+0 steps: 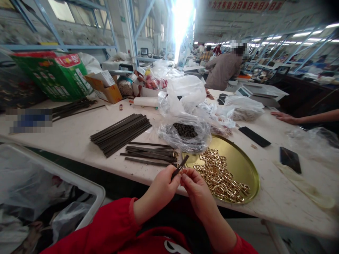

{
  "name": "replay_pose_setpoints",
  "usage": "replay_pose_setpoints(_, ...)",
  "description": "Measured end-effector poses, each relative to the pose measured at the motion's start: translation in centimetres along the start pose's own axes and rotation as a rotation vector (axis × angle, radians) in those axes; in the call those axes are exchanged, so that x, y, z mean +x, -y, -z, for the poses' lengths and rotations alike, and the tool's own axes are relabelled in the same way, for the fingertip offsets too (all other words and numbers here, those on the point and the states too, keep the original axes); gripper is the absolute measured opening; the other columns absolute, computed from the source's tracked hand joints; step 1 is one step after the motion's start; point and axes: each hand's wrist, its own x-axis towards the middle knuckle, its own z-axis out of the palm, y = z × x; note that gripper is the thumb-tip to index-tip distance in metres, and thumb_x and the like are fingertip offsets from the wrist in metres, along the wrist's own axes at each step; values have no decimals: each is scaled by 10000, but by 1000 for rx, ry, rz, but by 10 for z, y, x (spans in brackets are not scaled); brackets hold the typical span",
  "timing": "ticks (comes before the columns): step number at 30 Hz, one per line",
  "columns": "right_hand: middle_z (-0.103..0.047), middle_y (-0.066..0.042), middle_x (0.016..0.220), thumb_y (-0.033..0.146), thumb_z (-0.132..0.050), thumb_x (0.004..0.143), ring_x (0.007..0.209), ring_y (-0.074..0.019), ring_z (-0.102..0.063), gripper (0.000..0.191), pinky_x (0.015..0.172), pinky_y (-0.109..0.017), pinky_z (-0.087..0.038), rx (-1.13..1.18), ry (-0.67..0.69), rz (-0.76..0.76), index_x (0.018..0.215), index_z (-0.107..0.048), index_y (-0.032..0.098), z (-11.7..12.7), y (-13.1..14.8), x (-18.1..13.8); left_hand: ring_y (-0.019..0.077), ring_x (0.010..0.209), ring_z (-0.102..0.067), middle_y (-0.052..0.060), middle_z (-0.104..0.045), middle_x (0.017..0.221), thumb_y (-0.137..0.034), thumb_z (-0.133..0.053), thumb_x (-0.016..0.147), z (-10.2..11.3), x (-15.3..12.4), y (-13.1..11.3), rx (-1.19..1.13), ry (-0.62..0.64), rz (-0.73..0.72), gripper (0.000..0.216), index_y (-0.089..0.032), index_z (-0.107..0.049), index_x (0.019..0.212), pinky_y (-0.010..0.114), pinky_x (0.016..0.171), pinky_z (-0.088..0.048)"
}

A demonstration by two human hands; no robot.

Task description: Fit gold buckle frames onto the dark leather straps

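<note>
My left hand (165, 185) is closed on a dark brown strap (182, 164), whose end sticks up past the fingers. Right beside it, the fingertips of my right hand (194, 185) are pinched together at the strap; whatever is between them is too small to make out. Just beyond my left hand lie several loose dark straps (148, 153), some with gold buckles (174, 155) on their right ends. To the right, a round gold tray (251, 176) bears a heap of gold rectangular buckles (222, 176). Behind the loose straps is a neat stack of dark straps (120, 132).
A clear plastic bag (165, 132) of small black pieces (185, 129) touches the tray. Toward the right are a black flat case (254, 136), a phone (290, 159) and another person's hand (284, 117). A white bin (102, 192) stands below the table's left edge.
</note>
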Motion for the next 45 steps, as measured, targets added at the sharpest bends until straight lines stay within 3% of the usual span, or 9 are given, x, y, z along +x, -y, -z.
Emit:
replay_pose_setpoints(7,-617,0,713,364,-639,730,664,-130,-536,223,658,-270,-423,-224,48,85,873,-613,195,6,9,-2,117,627,-499,-21,-565,651,-263,-462,825,6,5,-1,-57,62,-12,180,-169,-513,680,219,601,-357)
replay_pose_setpoints(19,-607,10,704,345,-640,701,644,-132,-553,204,618,-270,-429,-289,25,120,814,-546,202,5,7,-1,122,589,-452,-23,-521,629,-331,-445,828,2,3,2,145,65,-13,216,-179,-463,675,225,522,-288)
replay_pose_setpoints(24,-577,5,720,284,-608,726,640,-141,-525,184,630,-289,-412,-529,-83,280,883,-546,210,10,-1,1,125,600,-466,-22,-529,632,-260,-457,807,2,4,1,155,52,-7,170,-175,-473,661,224,525,-290)
replay_pose_setpoints(30,-558,29,643,325,-625,722,585,-113,-493,167,592,-257,-388,-280,40,46,786,-543,194,9,6,2,126,626,-492,-22,-550,644,-236,-458,798,3,4,2,89,92,6,150,-171,-498,669,222,565,-325)
replay_pose_setpoints(35,-519,45,573,355,-650,698,558,-99,-455,230,585,-247,-360,-322,66,7,647,-509,180,10,7,4,121,592,-455,-31,-509,616,-229,-450,795,4,5,2,145,97,8,150,-176,-469,656,223,535,-287)
replay_pose_setpoints(40,-485,43,571,339,-608,720,560,-115,-437,222,553,-253,-335,-429,69,75,623,-469,196,13,0,5,122,584,-447,-30,-497,618,-234,-434,808,4,5,3,181,107,-12,167,-181,-442,651,224,526,-277)
replay_pose_setpoints(45,-490,28,612,274,-558,748,575,-128,-436,143,544,-258,-329,-626,25,259,655,-475,205,14,-7,3,134,591,-459,-12,-522,642,-265,-430,823,1,3,5,223,109,-13,179,-184,-452,664,231,529,-285)
